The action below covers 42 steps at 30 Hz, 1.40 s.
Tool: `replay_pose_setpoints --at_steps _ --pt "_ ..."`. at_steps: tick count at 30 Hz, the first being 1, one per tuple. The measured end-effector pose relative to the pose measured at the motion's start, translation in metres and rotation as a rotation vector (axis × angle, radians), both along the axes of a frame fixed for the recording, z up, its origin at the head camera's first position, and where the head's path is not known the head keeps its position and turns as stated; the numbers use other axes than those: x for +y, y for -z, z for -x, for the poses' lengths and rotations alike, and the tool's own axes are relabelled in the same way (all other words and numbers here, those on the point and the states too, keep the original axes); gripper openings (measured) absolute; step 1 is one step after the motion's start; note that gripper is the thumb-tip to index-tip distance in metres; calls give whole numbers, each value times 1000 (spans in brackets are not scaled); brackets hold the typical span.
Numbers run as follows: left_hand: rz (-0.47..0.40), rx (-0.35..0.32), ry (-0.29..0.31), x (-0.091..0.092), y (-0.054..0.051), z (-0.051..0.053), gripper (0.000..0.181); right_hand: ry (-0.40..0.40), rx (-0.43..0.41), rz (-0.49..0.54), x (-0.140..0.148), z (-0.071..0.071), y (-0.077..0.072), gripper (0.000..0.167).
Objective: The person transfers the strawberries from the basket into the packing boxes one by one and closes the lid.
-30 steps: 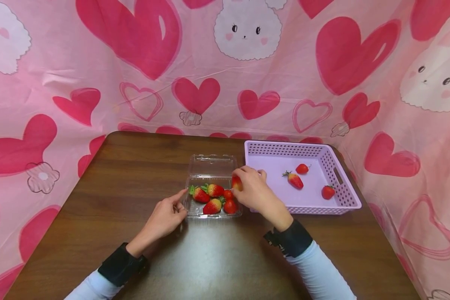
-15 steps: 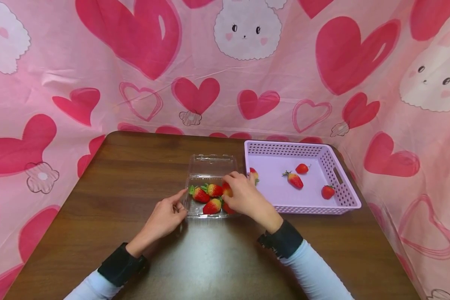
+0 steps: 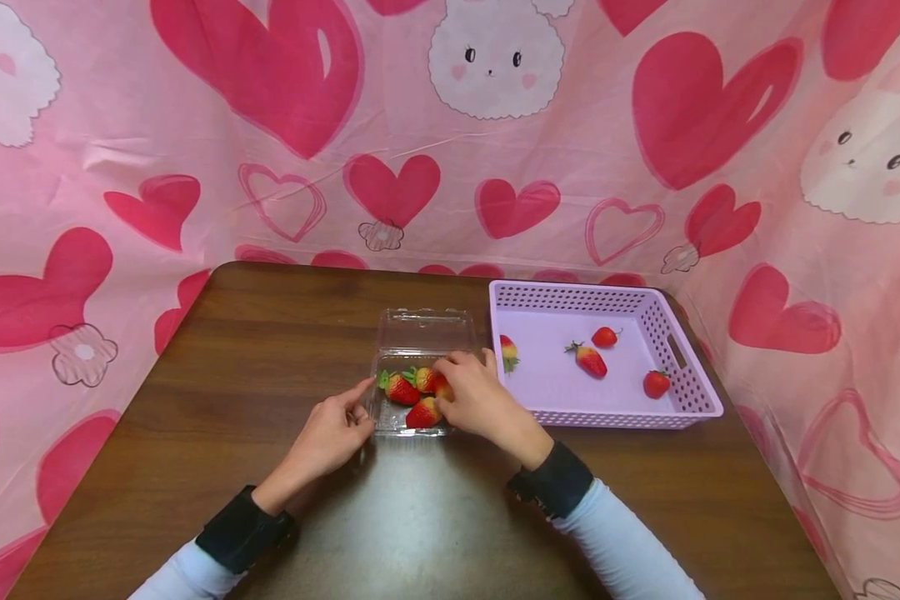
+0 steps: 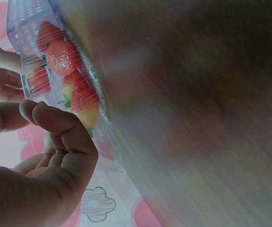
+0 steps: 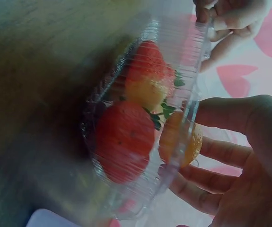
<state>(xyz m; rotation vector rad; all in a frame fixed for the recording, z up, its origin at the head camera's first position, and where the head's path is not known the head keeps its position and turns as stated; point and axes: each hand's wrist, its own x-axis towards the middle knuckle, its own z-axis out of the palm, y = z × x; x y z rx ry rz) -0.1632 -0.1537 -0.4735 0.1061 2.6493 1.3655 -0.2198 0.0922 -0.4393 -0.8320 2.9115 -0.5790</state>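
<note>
A clear plastic container (image 3: pixel 401 423) with a raised lid (image 3: pixel 427 331) stands on the table, several strawberries inside. My left hand (image 3: pixel 332 432) holds its left rim, with forefinger and thumb at the edge. Inside the container, my right hand (image 3: pixel 486 402) pinches a strawberry (image 5: pixel 170 138) between thumb and fingers, low among the others. Two strawberries, an upper left one (image 3: pixel 401 389) and a front one (image 3: pixel 423 413), show clearly beside it. The right hand hides the container's right part in the head view; through the wall, the right wrist view shows a red strawberry (image 5: pixel 124 135) there.
A lilac perforated basket (image 3: pixel 607 418) stands right of the container, close to it. Several strawberries lie in it, one (image 3: pixel 507 353) against its left wall. Brown wooden table (image 3: pixel 292 317) lies all around. A pink heart-patterned curtain (image 3: pixel 435 267) hangs behind and at the sides.
My right hand has moved left and slightly lower into the container with its strawberry, uncovering the strawberry by the basket's left wall. My left hand has stayed at the rim.
</note>
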Motion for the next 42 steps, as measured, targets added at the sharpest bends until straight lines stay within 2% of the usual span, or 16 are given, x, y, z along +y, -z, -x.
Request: replay_pose_setpoints --at_steps 6,12,17,42 --pt "1 28 3 0 -1 -1 66 -26 0 -5 -1 1 7 46" --pt "-1 25 2 0 -2 0 66 -44 44 -8 -3 1 10 42" --pt "-2 29 7 -1 -2 0 66 -39 47 -5 -4 2 13 40" --pt "-1 2 13 -2 -1 0 67 -35 47 -49 -1 -1 14 53"
